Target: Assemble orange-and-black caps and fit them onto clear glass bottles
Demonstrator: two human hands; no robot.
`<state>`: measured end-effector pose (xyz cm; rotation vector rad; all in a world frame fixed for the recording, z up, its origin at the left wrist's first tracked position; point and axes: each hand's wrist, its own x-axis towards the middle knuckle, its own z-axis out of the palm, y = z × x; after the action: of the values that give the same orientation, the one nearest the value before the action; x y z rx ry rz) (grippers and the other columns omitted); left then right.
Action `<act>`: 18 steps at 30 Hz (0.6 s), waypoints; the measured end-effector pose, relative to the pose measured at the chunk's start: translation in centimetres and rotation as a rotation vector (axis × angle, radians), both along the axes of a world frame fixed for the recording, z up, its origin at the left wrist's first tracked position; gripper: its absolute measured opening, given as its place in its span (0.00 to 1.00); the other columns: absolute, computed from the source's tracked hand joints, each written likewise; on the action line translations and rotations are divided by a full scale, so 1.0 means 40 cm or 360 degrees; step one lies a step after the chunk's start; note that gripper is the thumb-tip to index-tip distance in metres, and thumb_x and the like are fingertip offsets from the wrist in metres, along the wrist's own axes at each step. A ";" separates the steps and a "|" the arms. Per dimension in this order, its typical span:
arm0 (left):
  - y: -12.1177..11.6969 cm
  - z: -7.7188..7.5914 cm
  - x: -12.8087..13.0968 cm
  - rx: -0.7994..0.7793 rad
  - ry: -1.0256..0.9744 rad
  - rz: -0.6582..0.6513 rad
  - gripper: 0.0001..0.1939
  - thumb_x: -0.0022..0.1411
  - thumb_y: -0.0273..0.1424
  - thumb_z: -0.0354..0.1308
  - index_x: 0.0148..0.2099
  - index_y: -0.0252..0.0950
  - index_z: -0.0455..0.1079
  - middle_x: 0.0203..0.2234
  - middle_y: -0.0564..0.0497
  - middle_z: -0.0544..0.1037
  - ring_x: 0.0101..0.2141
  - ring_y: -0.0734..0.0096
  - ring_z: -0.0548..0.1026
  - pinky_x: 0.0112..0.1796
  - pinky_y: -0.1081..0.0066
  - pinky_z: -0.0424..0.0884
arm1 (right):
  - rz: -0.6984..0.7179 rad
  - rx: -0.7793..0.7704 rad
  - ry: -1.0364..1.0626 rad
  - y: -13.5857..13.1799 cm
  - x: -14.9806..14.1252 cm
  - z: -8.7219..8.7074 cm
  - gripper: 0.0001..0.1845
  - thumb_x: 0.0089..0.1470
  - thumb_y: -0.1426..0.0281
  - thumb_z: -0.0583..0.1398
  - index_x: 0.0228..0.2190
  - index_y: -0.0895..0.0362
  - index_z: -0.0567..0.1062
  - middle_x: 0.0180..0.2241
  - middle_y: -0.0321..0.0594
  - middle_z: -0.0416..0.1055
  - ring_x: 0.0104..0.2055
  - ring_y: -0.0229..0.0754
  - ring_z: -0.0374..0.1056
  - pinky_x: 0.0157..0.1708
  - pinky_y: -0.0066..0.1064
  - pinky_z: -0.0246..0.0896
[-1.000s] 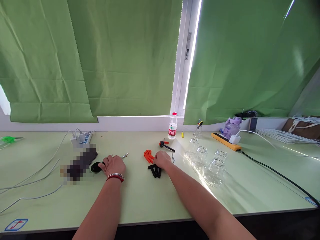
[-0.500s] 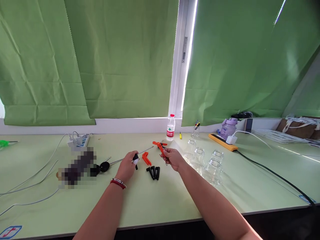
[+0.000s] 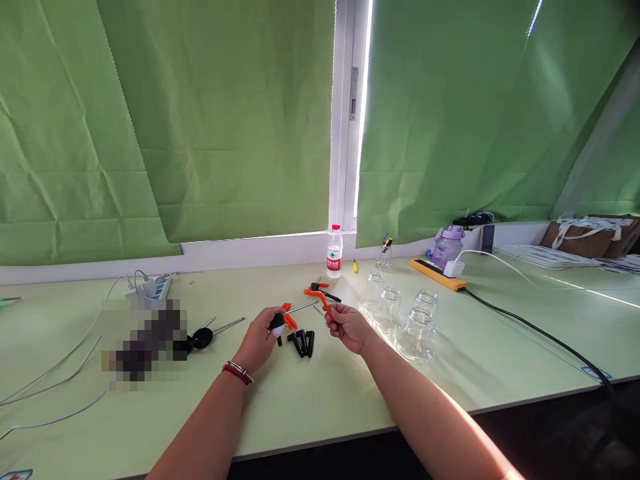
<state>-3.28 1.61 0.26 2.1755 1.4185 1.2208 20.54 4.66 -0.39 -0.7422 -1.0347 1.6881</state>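
Two hands of yours are above the middle part of the counter (image 3: 300,400), and both are occupied. Your left hand (image 3: 259,339) is closed around the dark handle of a screwdriver (image 3: 299,307), and its metal shaft is pointing to the right, toward the other hand. Your right hand (image 3: 350,327) is pinching an orange piece (image 3: 324,303) between the thumb and fingers, with its bent end upward. The tip of the shaft is near this piece, but I cannot tell if they touch.

Just beside your left fingers, on the side of the back edge, more orange parts (image 3: 289,316) are lying, partly hidden. Three black parts (image 3: 303,343) lie between your hands, closer to the front edge. Beyond the right hand, a black and orange assembly (image 3: 316,287) rests on the counter, and farther, near the back edge, one water bottle (image 3: 335,253) stands upright. Four glass jars (image 3: 416,337) are standing to the right. To the left lies a black round-handled tool (image 3: 203,338).
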 end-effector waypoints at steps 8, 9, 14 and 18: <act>-0.005 -0.005 0.020 -0.0052 -0.0043 0.0000 0.19 0.57 0.31 0.53 0.52 0.38 0.61 0.46 0.44 0.72 0.46 0.62 0.71 0.48 0.60 0.67 | 0.0195 0.0092 -0.0158 -0.015 -0.017 -0.019 0.21 0.39 0.60 0.68 0.32 0.59 0.71 0.21 0.32 0.65 0.18 0.28 0.52 0.20 0.25 0.39; -0.005 -0.005 0.022 -0.0027 -0.0071 0.0010 0.21 0.56 0.31 0.54 0.53 0.38 0.60 0.47 0.44 0.71 0.47 0.61 0.71 0.50 0.59 0.66 | 0.0219 0.0102 -0.0162 -0.016 -0.019 -0.021 0.21 0.39 0.59 0.68 0.32 0.59 0.71 0.21 0.32 0.65 0.18 0.28 0.52 0.20 0.25 0.39; -0.005 -0.001 0.030 0.0196 -0.0142 -0.0029 0.15 0.55 0.28 0.54 0.46 0.37 0.65 0.47 0.43 0.69 0.49 0.62 0.69 0.51 0.61 0.65 | 0.0297 0.0139 -0.0165 -0.023 -0.023 -0.024 0.22 0.39 0.59 0.68 0.34 0.59 0.72 0.21 0.33 0.66 0.18 0.29 0.52 0.20 0.25 0.40; -0.008 -0.002 0.036 0.0023 -0.0286 -0.0090 0.14 0.56 0.30 0.54 0.46 0.38 0.65 0.43 0.46 0.73 0.43 0.64 0.72 0.47 0.63 0.67 | 0.0334 0.0149 -0.0179 -0.029 -0.025 -0.021 0.21 0.39 0.58 0.68 0.32 0.59 0.71 0.21 0.33 0.66 0.18 0.28 0.53 0.19 0.25 0.40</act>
<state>-1.85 1.28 0.19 2.0420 1.2713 1.3716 19.56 3.50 -1.21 -0.6932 -1.2989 1.7775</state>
